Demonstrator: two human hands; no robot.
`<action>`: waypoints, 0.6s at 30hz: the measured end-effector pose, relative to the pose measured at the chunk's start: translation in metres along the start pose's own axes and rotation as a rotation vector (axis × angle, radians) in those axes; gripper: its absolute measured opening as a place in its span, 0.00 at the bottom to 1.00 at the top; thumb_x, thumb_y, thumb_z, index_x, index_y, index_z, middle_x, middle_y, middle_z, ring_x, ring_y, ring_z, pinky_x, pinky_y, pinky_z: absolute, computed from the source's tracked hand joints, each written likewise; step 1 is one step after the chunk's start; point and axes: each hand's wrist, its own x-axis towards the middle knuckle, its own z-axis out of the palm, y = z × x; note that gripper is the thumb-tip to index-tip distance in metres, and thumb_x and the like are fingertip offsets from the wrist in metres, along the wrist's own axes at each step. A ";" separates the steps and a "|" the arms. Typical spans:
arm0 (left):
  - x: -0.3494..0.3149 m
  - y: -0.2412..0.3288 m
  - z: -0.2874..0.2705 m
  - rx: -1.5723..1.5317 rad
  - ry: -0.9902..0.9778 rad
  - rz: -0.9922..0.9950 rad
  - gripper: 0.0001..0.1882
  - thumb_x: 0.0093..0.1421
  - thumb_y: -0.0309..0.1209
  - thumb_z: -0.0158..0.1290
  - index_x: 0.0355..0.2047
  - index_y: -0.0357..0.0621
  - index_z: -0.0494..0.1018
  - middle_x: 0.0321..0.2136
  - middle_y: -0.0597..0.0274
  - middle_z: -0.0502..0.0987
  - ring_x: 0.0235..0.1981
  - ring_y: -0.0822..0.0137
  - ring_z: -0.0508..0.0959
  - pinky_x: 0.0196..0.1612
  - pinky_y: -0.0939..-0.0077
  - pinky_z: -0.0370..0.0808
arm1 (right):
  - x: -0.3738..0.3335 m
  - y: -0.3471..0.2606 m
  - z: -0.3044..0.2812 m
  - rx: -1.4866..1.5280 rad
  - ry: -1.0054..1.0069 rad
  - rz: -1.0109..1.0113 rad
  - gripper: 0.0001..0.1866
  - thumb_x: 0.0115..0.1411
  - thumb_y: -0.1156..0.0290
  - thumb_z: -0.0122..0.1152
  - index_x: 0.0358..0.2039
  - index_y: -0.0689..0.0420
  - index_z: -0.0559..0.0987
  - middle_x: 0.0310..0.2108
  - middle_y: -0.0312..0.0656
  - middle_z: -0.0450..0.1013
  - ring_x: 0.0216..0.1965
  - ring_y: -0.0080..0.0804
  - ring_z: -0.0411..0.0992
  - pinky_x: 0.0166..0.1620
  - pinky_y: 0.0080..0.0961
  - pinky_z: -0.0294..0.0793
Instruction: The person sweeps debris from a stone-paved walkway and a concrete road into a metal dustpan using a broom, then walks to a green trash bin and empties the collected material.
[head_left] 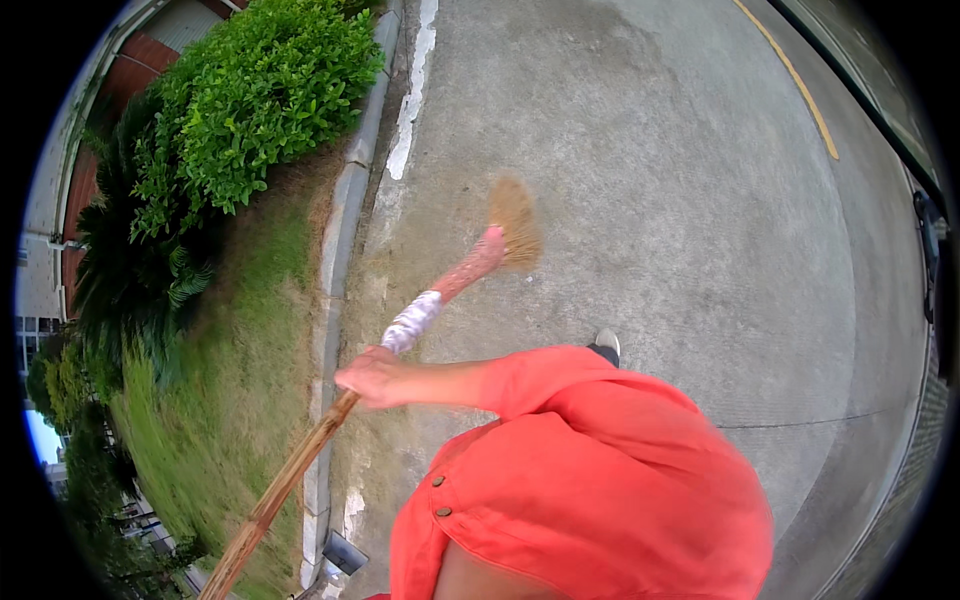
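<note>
My right arm reaches leftward across my red-sleeved body. My right hand (372,378) is closed around the wooden handle of a long broom (285,478). The handle slants from the lower left edge up through the hand. Above my grip the broom has a white patterned wrap (411,321), then a reddish-pink section. Its straw-coloured bristles (515,224) are fanned out at the pavement and blurred by motion. My left hand does not show, and the handle's upper end runs out of the picture.
A concrete kerb (338,240) divides the grey pavement (640,180) from a grass strip (210,420). Beyond the grass grow a green bush (270,90) and darker plants. A grey flat rectangular object (345,552) lies by the kerb. One shoe (608,342) shows beyond my sleeve.
</note>
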 end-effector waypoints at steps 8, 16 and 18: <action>-0.073 -0.316 0.232 -0.275 0.339 -0.812 0.09 0.54 0.35 0.47 0.23 0.46 0.64 0.16 0.63 0.66 0.25 0.65 0.68 0.43 0.57 0.63 | -0.253 0.279 -0.159 -0.458 -0.143 0.802 0.05 0.45 0.72 0.53 0.25 0.50 0.73 0.25 0.41 0.72 0.33 0.38 0.71 0.38 0.36 0.65; 0.052 -0.244 0.322 0.337 0.218 -0.525 0.12 0.58 0.35 0.40 0.19 0.47 0.61 0.12 0.69 0.58 0.19 0.70 0.63 0.47 0.61 0.62 | -0.135 0.298 -0.192 -0.201 -0.352 0.448 0.06 0.40 0.70 0.55 0.23 0.48 0.74 0.25 0.39 0.72 0.33 0.40 0.70 0.35 0.42 0.63; 0.080 -0.185 0.343 0.504 0.318 -0.238 0.12 0.60 0.34 0.36 0.21 0.46 0.62 0.11 0.70 0.57 0.16 0.74 0.61 0.43 0.68 0.66 | -0.056 0.260 -0.184 -0.059 -0.343 0.222 0.05 0.41 0.71 0.55 0.23 0.49 0.74 0.24 0.39 0.71 0.33 0.41 0.70 0.34 0.43 0.63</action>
